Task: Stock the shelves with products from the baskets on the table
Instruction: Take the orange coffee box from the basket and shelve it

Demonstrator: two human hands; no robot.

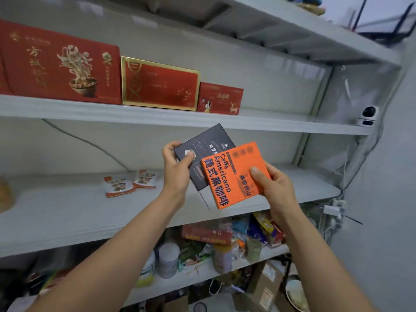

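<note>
Three red gift boxes (63, 64) line the upper shelf (270, 126) at left, and two snack packets (119, 185) lie on the middle shelf (67, 210), just behind our raised hands. Our left hand (177, 167) pinches a dark box (207, 143) by its corner, thumb on its face, while our right hand (276, 188) clamps an orange Caffè Americano box (234, 176) that overlaps the dark one, both held in the air before the middle shelf. Below them jars and packets (168, 260) crowd the lower shelf (171, 287), and a white camera (368, 115) sits at far right, level with the upper shelf.
</note>
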